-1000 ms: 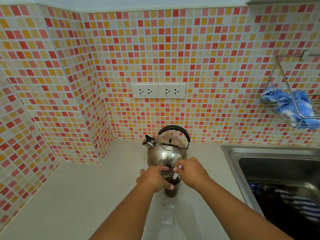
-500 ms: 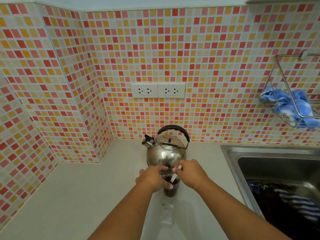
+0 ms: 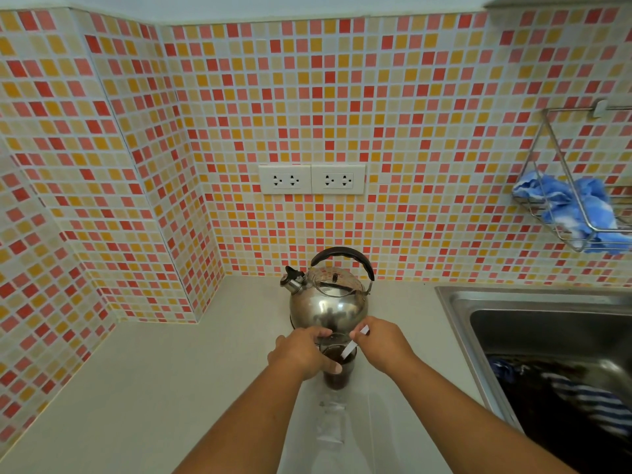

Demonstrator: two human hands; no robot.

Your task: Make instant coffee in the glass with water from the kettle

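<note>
Nearest the bench's front edge lay a clear, crumpled plastic wrapper [image 3: 331, 422], just in front of the glass [image 3: 338, 369]. The glass stood upright on the pale bench [image 3: 143, 378], well in from the front edge, and held dark brown coffee. The left hand [image 3: 301, 352] was wrapped around the glass near its rim, thumb across the near side. The right hand [image 3: 381, 343] pinched a thin white stirrer [image 3: 352, 347] between its fingertips; the stick slanted down into the coffee. Just behind the glass, towards the bench's back edge, stood the steel whistling kettle [image 3: 328, 302], black handle upright, capped spout pointing left. At the bench's right edge sat the steel sink [image 3: 533, 302], with dark and striped cloth inside. On the tiled back wall were two white double sockets [image 3: 311, 179], and at far right a wire rack [image 3: 564, 186] held a blue cloth [image 3: 578, 206].
</note>
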